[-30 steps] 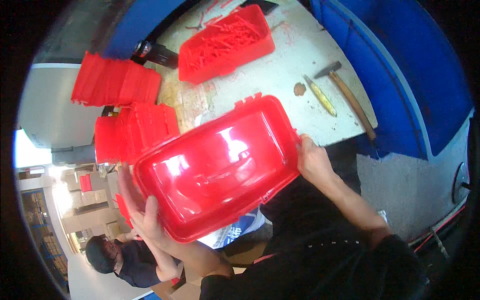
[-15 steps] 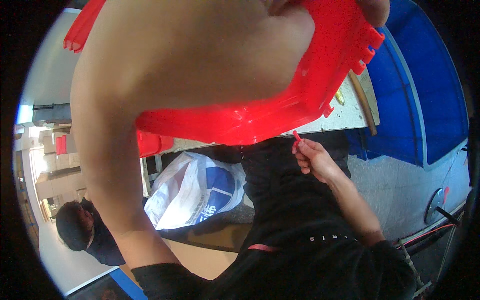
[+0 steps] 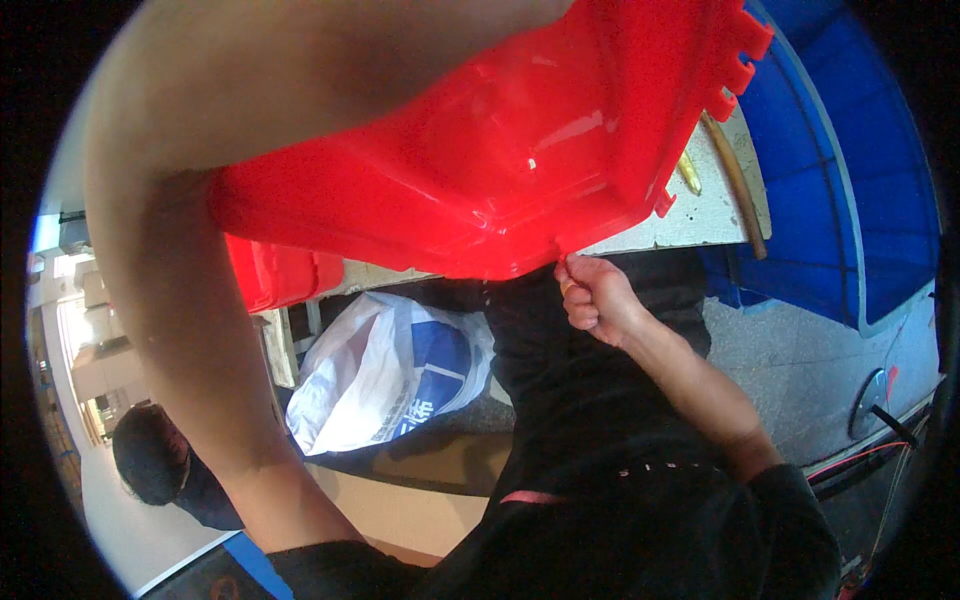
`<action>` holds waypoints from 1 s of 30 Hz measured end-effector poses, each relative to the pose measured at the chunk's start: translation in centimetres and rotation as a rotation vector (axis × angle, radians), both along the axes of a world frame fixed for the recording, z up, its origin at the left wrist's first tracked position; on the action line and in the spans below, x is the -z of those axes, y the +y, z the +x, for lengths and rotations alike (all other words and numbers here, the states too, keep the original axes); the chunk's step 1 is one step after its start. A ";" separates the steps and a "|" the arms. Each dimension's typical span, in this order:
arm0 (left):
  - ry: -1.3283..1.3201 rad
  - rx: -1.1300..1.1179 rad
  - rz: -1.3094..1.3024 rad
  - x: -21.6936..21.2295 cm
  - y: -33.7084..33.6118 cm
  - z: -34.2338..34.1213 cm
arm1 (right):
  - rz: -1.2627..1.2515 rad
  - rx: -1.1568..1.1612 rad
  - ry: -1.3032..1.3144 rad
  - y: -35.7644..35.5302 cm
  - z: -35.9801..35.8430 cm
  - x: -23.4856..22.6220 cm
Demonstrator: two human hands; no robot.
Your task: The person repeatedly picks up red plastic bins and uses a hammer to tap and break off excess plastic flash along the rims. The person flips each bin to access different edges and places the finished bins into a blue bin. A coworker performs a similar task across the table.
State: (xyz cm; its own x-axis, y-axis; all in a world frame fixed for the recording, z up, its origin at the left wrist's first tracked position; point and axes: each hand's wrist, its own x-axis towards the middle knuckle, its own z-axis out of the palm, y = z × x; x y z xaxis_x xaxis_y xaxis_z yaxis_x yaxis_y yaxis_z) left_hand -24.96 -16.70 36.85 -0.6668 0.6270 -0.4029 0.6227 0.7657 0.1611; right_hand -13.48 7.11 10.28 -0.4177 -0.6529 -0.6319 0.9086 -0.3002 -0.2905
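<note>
A large glossy red plastic part [image 3: 530,160], with angled walls and a row of hook-like lugs along its right edge, fills the upper middle. My left arm [image 3: 180,300] reaches up and across over it. The left hand itself lies beyond the top edge of the picture. My right hand [image 3: 600,295] is closed in a pinch at the part's near lower corner. Between its thumb and finger sits a small red plastic piece [image 3: 561,262], mostly hidden and touching or almost touching the part's rim.
Under the red part is a pale worktable [image 3: 725,205] with a brown curved stick [image 3: 738,185] and a yellowish tool handle [image 3: 690,172]. Blue bins [image 3: 850,180] stand at right. More red parts [image 3: 285,275] lie left, above a white-and-blue sack [image 3: 390,370]. Another person [image 3: 155,455] is at far left.
My right hand has moved left and up, bringing the small red piece to the large part's rim. The large part has shifted and tilted; my left hand has gone out of view.
</note>
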 end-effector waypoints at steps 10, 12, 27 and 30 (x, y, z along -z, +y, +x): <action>0.212 -0.026 0.061 0.8 -1.9 1.6 | 0.027 0.061 -0.005 -1.1 0.8 0.4; 0.473 -0.140 0.215 0.8 -1.9 4.7 | 0.044 0.063 0.003 -1.2 1.1 0.7; -0.938 -1.724 1.648 30.4 11.2 16.5 | 0.135 0.029 0.095 -1.2 2.2 1.9; -0.794 -1.752 1.528 29.1 11.3 15.5 | 0.114 0.060 0.157 -1.2 2.1 2.1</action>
